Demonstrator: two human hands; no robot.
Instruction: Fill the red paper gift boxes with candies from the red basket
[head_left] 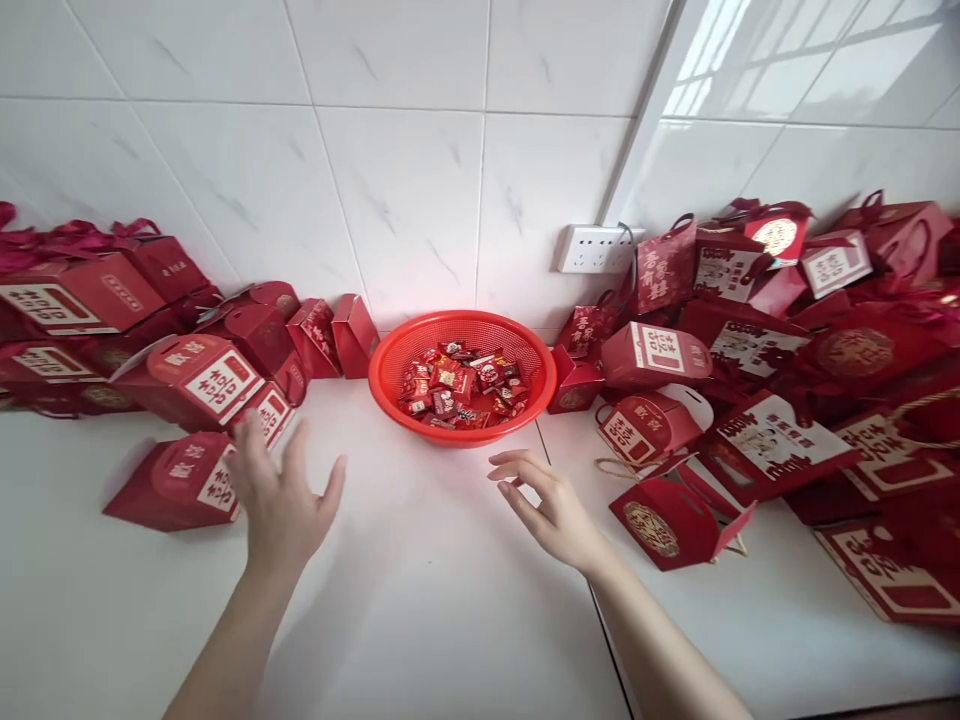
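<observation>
A red plastic basket [382, 395] with many small red-wrapped candies [465, 385] stands against the tiled wall. My left hand [279, 490] is raised over the table with its fingers spread, just right of a red gift box [176, 482] at the left; it holds nothing. Below the basket's right side, my right hand [544, 507] hovers with its fingers slightly curved and parted, nothing between them. A red box with a gold round print [652, 525] lies to the right of my right hand.
Many red gift boxes [67, 295] are stacked at the left, and a larger pile of boxes and bags [757, 345] fills the right. A white socket strip [596, 250] is on the wall. A dark seam crosses the white table [427, 620].
</observation>
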